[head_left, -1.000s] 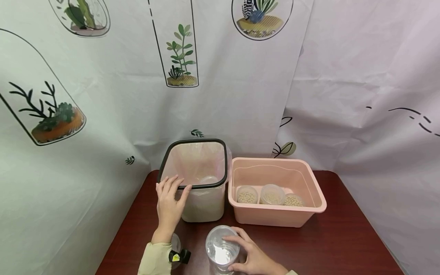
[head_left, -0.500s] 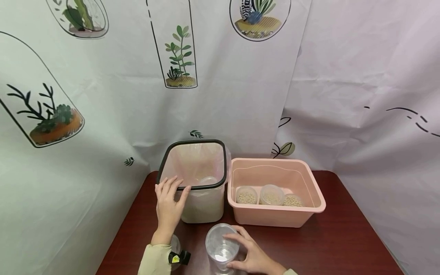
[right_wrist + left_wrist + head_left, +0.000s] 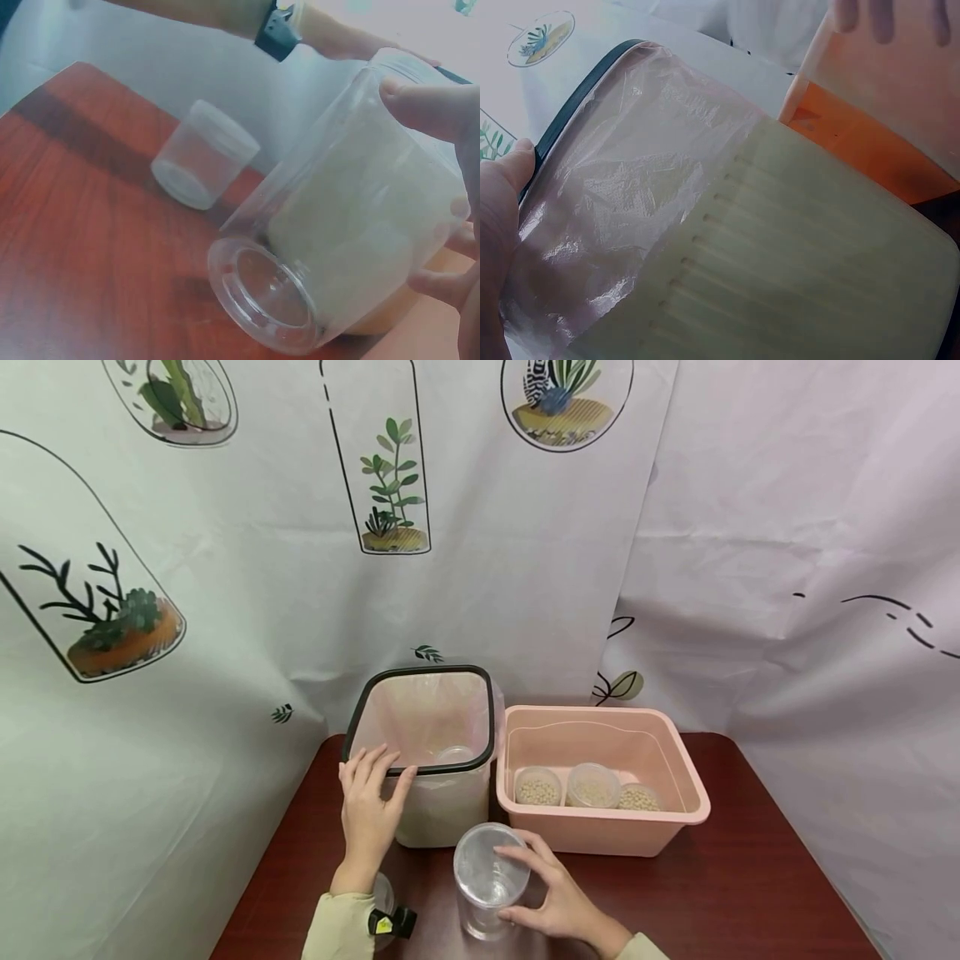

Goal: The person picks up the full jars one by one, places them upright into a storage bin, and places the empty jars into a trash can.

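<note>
My right hand [image 3: 558,897] grips a clear, empty-looking plastic jar [image 3: 480,872] by its side, thumb and fingers spread around it near the top. In the right wrist view the jar [image 3: 337,202] leans, its ringed base toward the lower left. My left hand [image 3: 369,814] rests on the near-left corner of a bin's black rim [image 3: 450,767], fingers fairly straight over the edge. A translucent liner [image 3: 652,172] covers the bin's upper wall. Inside the bin lies a clear round container [image 3: 453,754]. A second clear plastic jar [image 3: 202,157] stands beside my left forearm, partly hidden by it in the head view.
A pink tub [image 3: 592,835] stands right of the bin, holding three clear containers of pale beans, one of them a middle container [image 3: 594,787]. The reddish-brown table [image 3: 750,877] meets a printed curtain [image 3: 525,568] at the back and sides.
Over the last half second my right hand has moved the jar forward and slightly right, nearer the bin and tub. My left hand stays on the bin rim.
</note>
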The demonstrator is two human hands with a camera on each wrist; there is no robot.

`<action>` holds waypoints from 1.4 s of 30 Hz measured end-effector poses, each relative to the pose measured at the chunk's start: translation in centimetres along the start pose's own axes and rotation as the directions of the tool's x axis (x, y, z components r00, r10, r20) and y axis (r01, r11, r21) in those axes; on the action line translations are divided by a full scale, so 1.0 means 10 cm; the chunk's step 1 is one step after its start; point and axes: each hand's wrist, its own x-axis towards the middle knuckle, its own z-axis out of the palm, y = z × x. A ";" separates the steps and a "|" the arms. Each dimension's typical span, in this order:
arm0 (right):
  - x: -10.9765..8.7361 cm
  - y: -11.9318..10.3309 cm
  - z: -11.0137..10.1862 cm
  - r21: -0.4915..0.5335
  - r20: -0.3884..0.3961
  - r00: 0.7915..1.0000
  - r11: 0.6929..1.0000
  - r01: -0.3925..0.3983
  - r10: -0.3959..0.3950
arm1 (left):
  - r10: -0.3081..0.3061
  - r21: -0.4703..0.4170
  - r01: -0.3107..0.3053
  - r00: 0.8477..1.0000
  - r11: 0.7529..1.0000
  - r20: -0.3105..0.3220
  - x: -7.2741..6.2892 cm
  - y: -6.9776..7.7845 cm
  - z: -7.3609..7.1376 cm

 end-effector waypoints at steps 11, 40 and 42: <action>0.25 -0.09 -0.21 0.048 -0.045 0.995 0.995 -0.088 0.090 | 0.009 -0.007 -0.009 1.000 1.000 -0.008 -0.01 -0.01 0.00; 1.04 -0.16 -0.64 0.304 -0.291 0.947 0.924 0.229 -0.139 | 0.003 -0.025 -0.003 1.000 1.000 -0.020 -0.01 0.01 0.00; 1.08 -0.18 -0.63 0.304 -0.297 0.944 0.922 0.239 -0.146 | -0.003 -0.028 0.003 1.000 1.000 -0.016 -0.01 0.00 0.00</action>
